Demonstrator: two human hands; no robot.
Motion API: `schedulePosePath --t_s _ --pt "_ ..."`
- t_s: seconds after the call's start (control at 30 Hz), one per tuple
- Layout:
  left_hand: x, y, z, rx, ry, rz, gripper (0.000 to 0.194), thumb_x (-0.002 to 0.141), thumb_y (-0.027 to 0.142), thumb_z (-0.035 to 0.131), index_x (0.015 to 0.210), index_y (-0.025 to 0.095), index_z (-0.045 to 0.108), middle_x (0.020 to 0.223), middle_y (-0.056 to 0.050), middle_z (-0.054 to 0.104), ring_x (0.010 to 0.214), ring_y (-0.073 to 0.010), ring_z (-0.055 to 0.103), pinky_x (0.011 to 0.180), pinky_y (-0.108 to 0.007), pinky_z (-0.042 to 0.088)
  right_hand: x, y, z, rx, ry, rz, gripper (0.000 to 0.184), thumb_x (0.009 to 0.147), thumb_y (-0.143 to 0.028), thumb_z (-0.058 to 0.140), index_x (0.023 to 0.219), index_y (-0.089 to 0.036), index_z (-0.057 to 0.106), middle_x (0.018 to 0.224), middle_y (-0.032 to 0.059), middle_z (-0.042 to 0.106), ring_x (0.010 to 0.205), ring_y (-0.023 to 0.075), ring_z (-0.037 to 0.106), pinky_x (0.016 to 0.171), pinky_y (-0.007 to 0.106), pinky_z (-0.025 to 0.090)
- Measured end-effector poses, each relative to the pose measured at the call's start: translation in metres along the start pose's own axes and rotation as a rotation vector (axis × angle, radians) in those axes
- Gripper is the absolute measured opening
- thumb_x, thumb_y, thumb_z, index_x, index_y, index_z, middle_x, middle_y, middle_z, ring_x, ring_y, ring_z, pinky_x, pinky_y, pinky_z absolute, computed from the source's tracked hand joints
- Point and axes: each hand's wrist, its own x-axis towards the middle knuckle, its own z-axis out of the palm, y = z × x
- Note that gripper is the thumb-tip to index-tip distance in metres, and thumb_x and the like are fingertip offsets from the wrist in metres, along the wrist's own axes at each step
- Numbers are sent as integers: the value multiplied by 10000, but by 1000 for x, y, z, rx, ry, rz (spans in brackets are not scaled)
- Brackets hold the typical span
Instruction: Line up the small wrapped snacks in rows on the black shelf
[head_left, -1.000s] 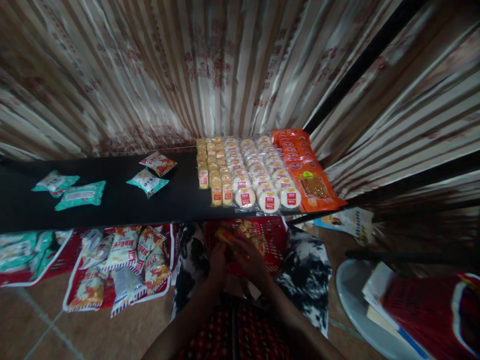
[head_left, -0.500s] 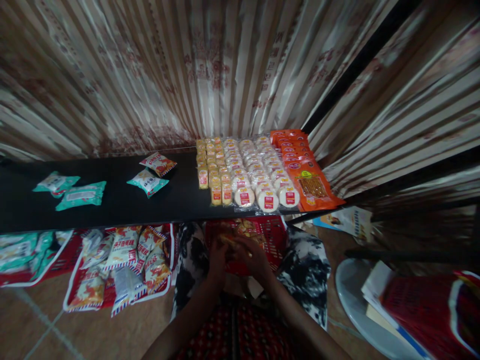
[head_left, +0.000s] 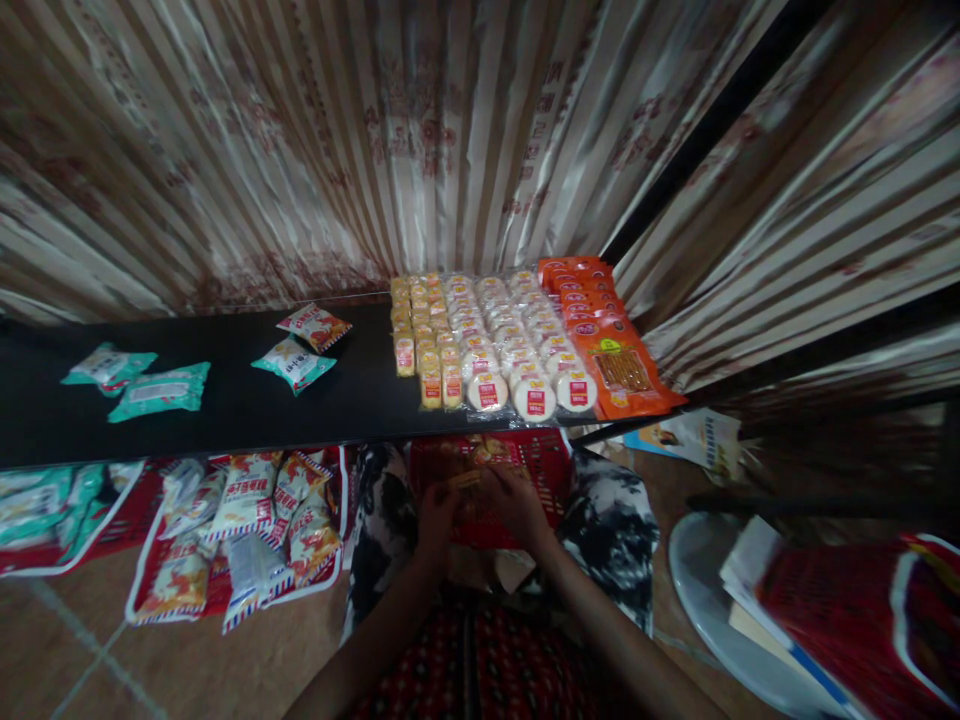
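Over a red basket (head_left: 551, 470) on my lap, my left hand (head_left: 436, 510) and my right hand (head_left: 517, 505) are close together. Between their fingers is a small yellowish wrapped snack (head_left: 466, 481), dim and partly covered. My left hand is closed on its left end, and my right hand's fingers meet its right end. More wrapped snacks (head_left: 487, 452) lie in the basket behind the hands. Above, on the black shelf (head_left: 360, 410), stand rows of yellow snack packets (head_left: 431, 385), round white rice crackers (head_left: 535, 398) and orange bags (head_left: 626, 370).
Green packets (head_left: 165, 388) lie at the shelf's left, with a red-and-white packet (head_left: 315, 326) near its middle. Below, a basket of striped bags (head_left: 251, 500) sits left of my legs. A pale stool (head_left: 697, 560) stands at right. A curtain (head_left: 450, 150) hangs behind.
Both hands stay over the basket, turning the small snack slightly; it now lies more level between the fingers. The shelf's goods keep their places, while the view shifts a little.
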Motion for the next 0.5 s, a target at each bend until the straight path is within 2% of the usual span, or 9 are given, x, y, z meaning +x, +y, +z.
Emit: schedulePosePath --t_s 0.13,0.27,0.5 --pt "-1 -1 -1 36 -9 -20 242 685 280 688 847 136 580 830 -66 660 646 -139 621 545 -235 472 4 0 -3 -83 10 21 327 856 -453 417 756 -255 657 694 38 693 678 204 643 640 275 466" --pt "-2 -8 -3 54 -39 -23 361 660 410 706 861 135 589 761 -57 671 602 -148 624 551 -252 460 8 1 -5 -151 1 33 378 866 -485 405 655 -255 619 555 7 636 564 172 602 560 241 425" --pt "-9 -11 -5 44 -90 -25 488 603 535 691 869 146 566 724 -28 649 516 -126 591 520 -254 439 11 -1 -3 -149 0 32 375 860 -500 412 683 -265 645 588 15 660 585 183 620 551 237 414"
